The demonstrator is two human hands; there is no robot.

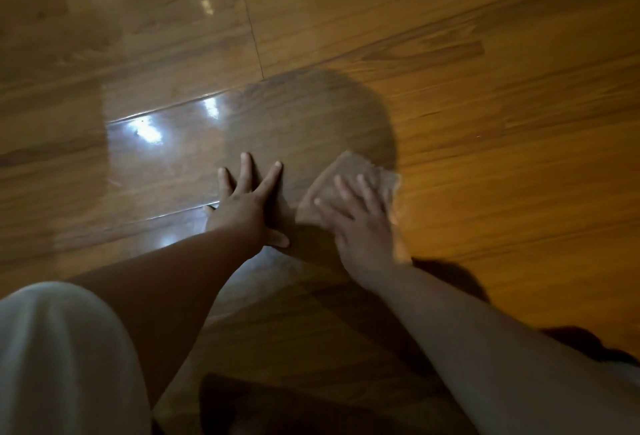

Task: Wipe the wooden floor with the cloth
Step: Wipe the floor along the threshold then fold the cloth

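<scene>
Your left hand (247,206) lies flat on the glossy brown wooden plank floor (450,88), fingers spread wide and straight, thumb pointing toward your right. Just beside it, your right hand (363,226) presses down on the small, folded tan cloth (349,175), fingers splayed and straight across its top; this hand and the cloth are slightly blurred. The cloth lies on the floor, near the middle of the view, its far corner and right edge showing beyond your fingertips. A round dark shadow (311,116) falls on the boards just ahead of both hands, and the cloth's far corner reaches into it. To the left, bright patches of reflected light (149,129) gleam on the planks. Your bare forearms reach in from the bottom edge, and a white fabric-covered knee (62,348) fills the lower left corner.
</scene>
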